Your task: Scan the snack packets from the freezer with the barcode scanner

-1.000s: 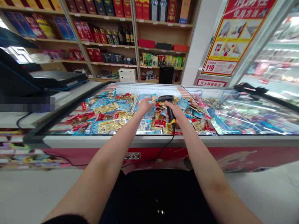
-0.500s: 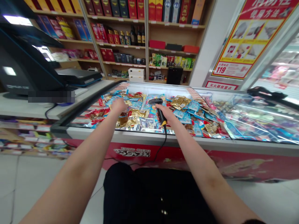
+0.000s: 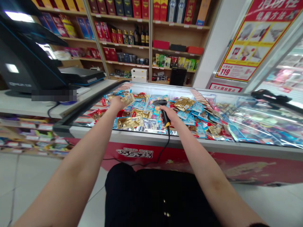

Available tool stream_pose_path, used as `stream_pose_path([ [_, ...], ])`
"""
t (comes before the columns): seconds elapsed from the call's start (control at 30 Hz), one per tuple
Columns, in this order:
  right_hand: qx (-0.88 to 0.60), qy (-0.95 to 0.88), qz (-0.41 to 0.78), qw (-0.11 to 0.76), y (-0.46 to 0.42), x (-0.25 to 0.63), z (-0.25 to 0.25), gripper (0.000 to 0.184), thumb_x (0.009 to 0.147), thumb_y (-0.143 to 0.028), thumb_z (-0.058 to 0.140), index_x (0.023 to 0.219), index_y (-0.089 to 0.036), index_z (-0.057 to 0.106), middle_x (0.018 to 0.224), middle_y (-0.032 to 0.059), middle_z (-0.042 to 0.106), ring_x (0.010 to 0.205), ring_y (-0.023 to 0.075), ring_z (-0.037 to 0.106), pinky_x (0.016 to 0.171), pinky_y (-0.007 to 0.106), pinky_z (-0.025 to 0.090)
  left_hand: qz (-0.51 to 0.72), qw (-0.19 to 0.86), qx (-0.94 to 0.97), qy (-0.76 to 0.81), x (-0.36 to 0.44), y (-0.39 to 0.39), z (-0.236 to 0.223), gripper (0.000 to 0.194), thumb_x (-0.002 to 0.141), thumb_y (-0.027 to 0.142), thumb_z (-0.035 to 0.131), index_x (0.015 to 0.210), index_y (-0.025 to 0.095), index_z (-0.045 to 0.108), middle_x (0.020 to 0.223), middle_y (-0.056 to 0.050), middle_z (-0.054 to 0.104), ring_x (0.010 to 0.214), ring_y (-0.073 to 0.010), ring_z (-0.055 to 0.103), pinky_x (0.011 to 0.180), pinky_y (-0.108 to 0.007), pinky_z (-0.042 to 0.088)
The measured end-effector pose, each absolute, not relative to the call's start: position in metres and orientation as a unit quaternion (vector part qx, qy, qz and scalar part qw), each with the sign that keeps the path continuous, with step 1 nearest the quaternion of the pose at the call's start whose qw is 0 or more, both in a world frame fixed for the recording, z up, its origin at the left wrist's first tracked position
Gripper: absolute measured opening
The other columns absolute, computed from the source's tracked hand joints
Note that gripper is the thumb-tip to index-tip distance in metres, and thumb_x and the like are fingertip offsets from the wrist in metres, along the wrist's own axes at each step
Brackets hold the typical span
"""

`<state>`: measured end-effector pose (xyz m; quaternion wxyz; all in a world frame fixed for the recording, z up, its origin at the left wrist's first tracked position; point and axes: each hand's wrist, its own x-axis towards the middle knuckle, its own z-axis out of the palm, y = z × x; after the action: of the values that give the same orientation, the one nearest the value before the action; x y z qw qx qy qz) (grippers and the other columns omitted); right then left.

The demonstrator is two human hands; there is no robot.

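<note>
A chest freezer (image 3: 165, 142) with a red front is filled with several gold, blue and red snack packets. My left hand (image 3: 117, 103) reaches over its left part and is closed on a gold packet (image 3: 128, 98), lifted a little above the pile. My right hand (image 3: 169, 115) grips the handle of a black barcode scanner (image 3: 162, 107), whose head points toward the packets; its black cable hangs down over the freezer's front edge. Another gold packet (image 3: 129, 122) lies flat near the front rim.
A counter (image 3: 28, 107) at the left bears a black till screen (image 3: 21, 66) and a flat black device (image 3: 81, 75). Wooden shelves (image 3: 151, 34) with boxes and bottles stand behind. A red and yellow poster (image 3: 251, 37) and sliding glass lids (image 3: 260, 123) are at the right.
My left hand went left across the packets, closed on a gold packet and raised it. The scanner in my right hand stayed nearly in place. The view shifted slightly.
</note>
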<state>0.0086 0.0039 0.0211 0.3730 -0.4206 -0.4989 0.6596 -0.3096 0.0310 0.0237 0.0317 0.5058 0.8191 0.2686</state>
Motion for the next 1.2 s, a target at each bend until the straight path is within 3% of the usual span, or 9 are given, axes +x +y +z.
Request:
stream_pose_path([
  [0.1,-0.426,-0.493,0.654,0.384,0.006,0.012,0.023,0.017,0.102,-0.026,0.056,0.087,-0.02,0.056,0.054,-0.0046,0.06,0.036,0.0119,0.054,0.036,0.022,0.045,0.332,0.051,0.473,0.814,-0.298,0.035,0.029,0.029,0.067,0.024,0.08,0.094,0.016,0.072,0.093,-0.012,0.076,0.1,-0.0351,0.073,0.096,-0.045,0.057],
  [0.2,-0.43,-0.492,0.639,0.405,0.008,0.016,0.028,0.016,0.099,-0.023,0.058,0.084,-0.019,0.056,0.055,-0.0044,0.061,0.037,0.0116,0.055,0.038,0.023,0.047,0.432,0.078,0.466,0.768,-0.282,0.041,0.031,0.034,0.06,0.024,0.083,0.091,0.015,0.073,0.082,-0.005,0.074,0.093,-0.0311,0.073,0.09,-0.041,0.059],
  [0.3,-0.441,-0.507,0.603,0.429,0.01,0.021,0.034,0.018,0.098,-0.024,0.064,0.083,-0.02,0.056,0.054,-0.005,0.06,0.037,0.0112,0.054,0.037,0.022,0.046,0.526,0.16,0.45,0.704,-0.257,0.047,0.03,0.036,0.055,0.022,0.084,0.088,0.013,0.074,0.077,-0.003,0.072,0.088,-0.0281,0.073,0.084,-0.039,0.061],
  [0.43,-0.455,-0.53,0.565,0.439,0.013,0.031,0.039,0.023,0.097,-0.024,0.069,0.08,-0.021,0.054,0.049,-0.0057,0.057,0.035,0.011,0.05,0.035,0.021,0.042,0.587,0.292,0.448,0.607,-0.214,0.051,0.024,0.026,0.061,0.016,0.078,0.087,0.014,0.075,0.082,-0.003,0.074,0.087,-0.0231,0.073,0.083,-0.038,0.063],
  [0.77,-0.515,-0.552,0.505,0.419,0.009,0.068,0.052,0.04,0.097,-0.024,0.064,0.058,-0.02,0.054,0.04,-0.0005,0.052,0.032,0.0114,0.045,0.035,0.022,0.04,0.599,0.34,0.433,0.582,-0.139,0.061,0.007,0.017,0.061,0.013,0.079,0.077,0.015,0.072,0.076,-0.002,0.074,0.086,-0.0236,0.075,0.084,-0.038,0.065],
  [1.2,-0.506,-0.565,0.509,0.408,0.002,0.082,0.056,0.045,0.097,-0.024,0.061,0.053,-0.02,0.053,0.037,0.0016,0.052,0.03,0.0117,0.044,0.034,0.022,0.039,0.601,0.321,0.446,0.58,-0.127,0.072,0.001,0.019,0.063,0.016,0.073,0.083,0.014,0.074,0.081,-0.005,0.076,0.087,-0.0246,0.076,0.083,-0.039,0.065],
])
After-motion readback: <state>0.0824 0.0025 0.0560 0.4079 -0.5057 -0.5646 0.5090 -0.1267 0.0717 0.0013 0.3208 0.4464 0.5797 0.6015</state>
